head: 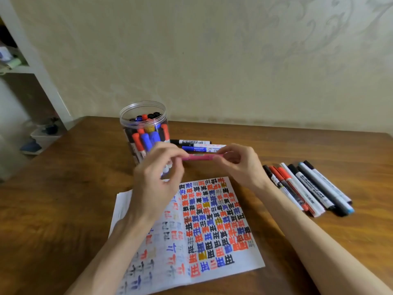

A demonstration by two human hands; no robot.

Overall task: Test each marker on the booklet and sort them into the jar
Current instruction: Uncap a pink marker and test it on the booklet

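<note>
The left forearm (110, 256), from 7 o'clock, and the right forearm (314, 237), from 4 o'clock, are bare to the frame's edge; the left grip (157, 184) and right grip (240, 167) are bare, slim-fingered.

Pink marker (200, 156): both ends buried in the fingers of left hand (157, 177) and right hand (238, 165), cap on or off, can't tell. Jar (142, 122): lower right side hidden behind left hand. Booklet (223, 231): left page partly under left forearm (119, 241), near edge cut by frame bottom. Label print on loose markers (194, 142) beyond the hands and marker row (308, 188) right of right hand: unreadable. Shelf (12, 60) far left of left hand: blurred, cropped.
</note>
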